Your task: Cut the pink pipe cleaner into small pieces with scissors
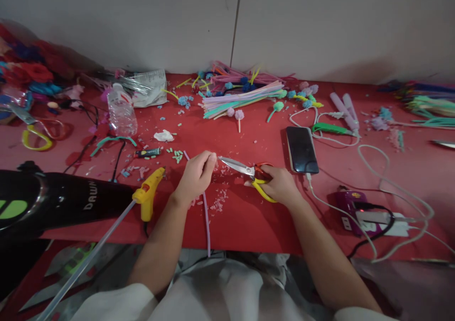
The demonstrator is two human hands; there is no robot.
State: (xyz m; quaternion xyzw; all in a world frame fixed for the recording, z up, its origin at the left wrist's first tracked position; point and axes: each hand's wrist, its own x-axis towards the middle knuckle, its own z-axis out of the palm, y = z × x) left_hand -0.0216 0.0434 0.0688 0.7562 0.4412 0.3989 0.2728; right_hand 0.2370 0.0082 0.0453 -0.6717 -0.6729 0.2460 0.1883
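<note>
Near the middle of the red table, my left hand (pixel 196 175) is closed around a thin lilac pipe cleaner (pixel 206 224), whose tail hangs down to the table's front edge. To its right, my right hand (pixel 275 184) grips scissors (pixel 237 165) by their red and yellow handles. The blades point left, with the tips close to my left thumb and fingertips. Whether anything lies between the blades is too small to tell. Pink fluff clippings (pixel 218 201) are scattered on the table below the hands.
A yellow glue gun (pixel 149 193) and a black DAWN appliance (pixel 88 195) stand left. A phone (pixel 301 150) with cables and a purple power adapter (pixel 350 209) lie right. Pipe cleaners (pixel 241 100) and a plastic bottle (pixel 121 112) are behind.
</note>
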